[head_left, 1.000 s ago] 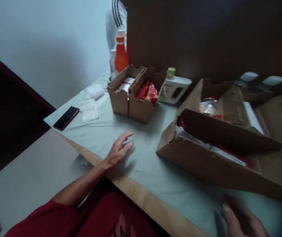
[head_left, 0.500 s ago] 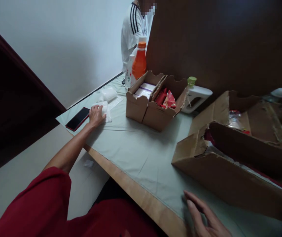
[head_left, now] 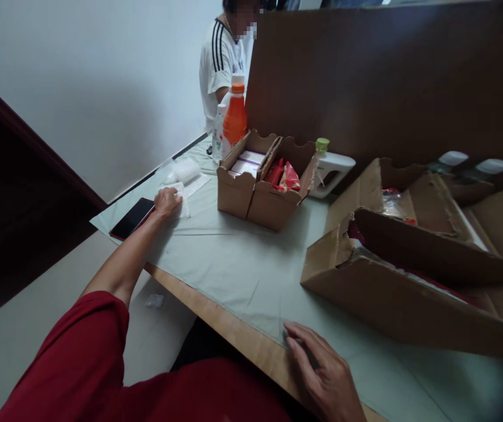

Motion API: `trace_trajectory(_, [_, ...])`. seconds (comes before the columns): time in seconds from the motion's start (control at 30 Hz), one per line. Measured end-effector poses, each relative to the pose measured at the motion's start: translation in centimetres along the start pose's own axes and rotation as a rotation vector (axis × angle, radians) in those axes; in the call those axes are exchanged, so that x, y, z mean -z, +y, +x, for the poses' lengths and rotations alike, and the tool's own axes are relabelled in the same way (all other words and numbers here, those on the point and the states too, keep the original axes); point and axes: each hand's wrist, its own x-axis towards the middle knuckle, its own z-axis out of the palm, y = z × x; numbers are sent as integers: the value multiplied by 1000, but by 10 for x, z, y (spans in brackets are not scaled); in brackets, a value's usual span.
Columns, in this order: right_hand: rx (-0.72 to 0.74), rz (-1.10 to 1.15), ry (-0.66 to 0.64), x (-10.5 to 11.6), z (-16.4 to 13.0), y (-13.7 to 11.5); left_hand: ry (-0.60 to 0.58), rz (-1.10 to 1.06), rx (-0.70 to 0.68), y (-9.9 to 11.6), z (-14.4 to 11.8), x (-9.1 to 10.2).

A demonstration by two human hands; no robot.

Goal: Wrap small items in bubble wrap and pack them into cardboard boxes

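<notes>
My left hand reaches across to the far left of the table. Its fingers are curled over the edge of a piece of bubble wrap. Right beside the wrist lies a smartphone with a dark screen and a red edge. Behind the fingers is a rolled-up clump of clear plastic wrap. My right hand hovers or rests at the table's front edge, thumb and fingers apart, with nothing in it.
Two cardboard boxes, one with white packs, one with red packets, stand mid-table. Larger cardboard boxes fill the right. Behind are an orange bottle and a white jug. A person in a white shirt is beyond.
The left hand's fingers have drawn in over the bubble wrap. My right hand has come further into view, moving left along the table edge. The view has shifted slightly to the right.
</notes>
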Motion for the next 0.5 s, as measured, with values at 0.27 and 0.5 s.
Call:
trace_trajectory(0.27, [-25,31,-11,0,-4,-7,-86,25,48,2,-3,11])
trace_trajectory(0.5, [-9,51,-2,2,1,-13,-43,-7,41,23,-18,24])
